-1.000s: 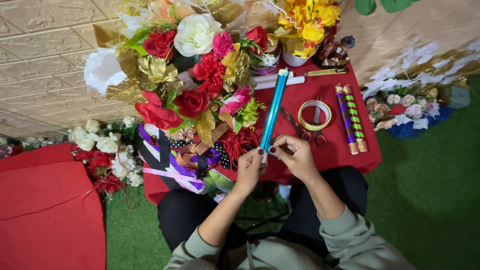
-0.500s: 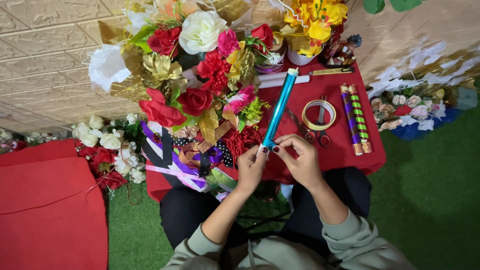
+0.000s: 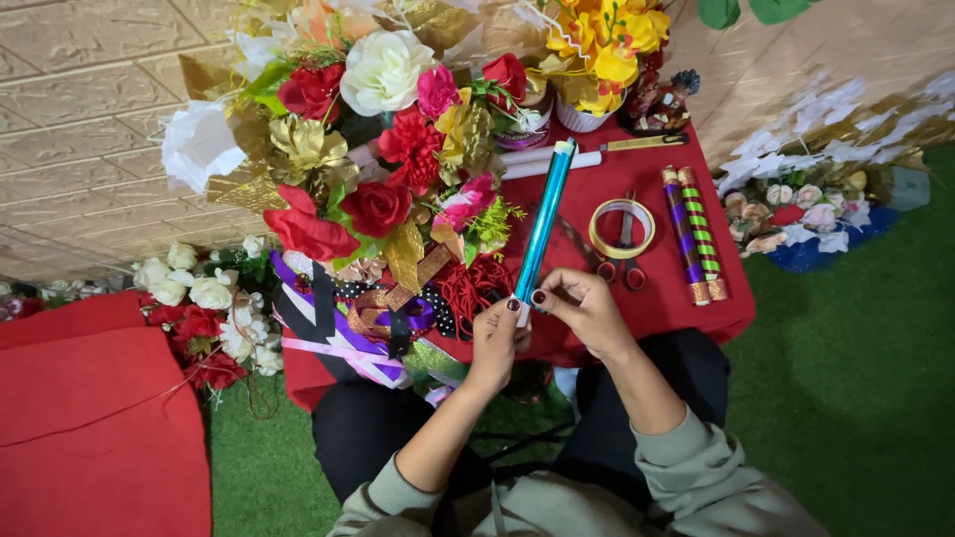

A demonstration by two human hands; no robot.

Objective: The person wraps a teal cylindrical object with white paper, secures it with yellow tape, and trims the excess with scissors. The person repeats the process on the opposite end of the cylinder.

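Left hand (image 3: 495,338): grips the blue foil stick's (image 3: 545,224) near end, as before.
Right hand (image 3: 582,303): still pinching that end.
Stick: unchanged, tilted over the red worktop (image 3: 657,298), tip toward its far edge.

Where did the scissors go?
The scissors lie on the red table, partly under the tape ring, just left of two striped sticks.

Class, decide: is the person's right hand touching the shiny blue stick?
Touching. The head view shows the right hand fingertips pinching the near end of the shiny blue stick.
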